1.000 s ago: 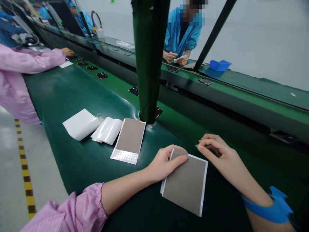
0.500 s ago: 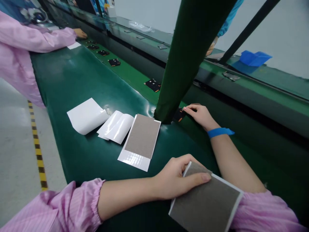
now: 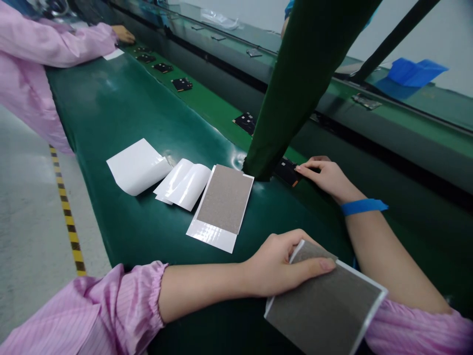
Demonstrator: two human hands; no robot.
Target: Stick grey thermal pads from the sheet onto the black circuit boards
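Note:
My left hand (image 3: 284, 268) is closed on a grey sheet (image 3: 328, 301) with white backing edges, thumb on top and the other fingers mostly hidden beneath. My right hand (image 3: 328, 177) wears a blue wrist strap (image 3: 364, 206). Its thumb and fingers pinch the right edge of a black circuit board (image 3: 287, 171), lying on the green strip beside the slanted post. Left of my hands, another grey sheet (image 3: 225, 197) rests on glossy white backing. Curled white papers (image 3: 185, 182) and a larger white sheet (image 3: 136, 167) lie farther left on the green mat.
A thick green post (image 3: 295, 98) slants up between my right hand and several black circuit boards (image 3: 182, 84) along the strip. A co-worker's pink sleeve (image 3: 74, 44) and hand (image 3: 123, 34) reach in at the far left. A blue tray (image 3: 416, 72) stands on the back ledge.
The view has shifted, so most things sit slightly higher and farther right. More of the circuit board at my right hand shows beside the post. My left hand keeps the grey sheet.

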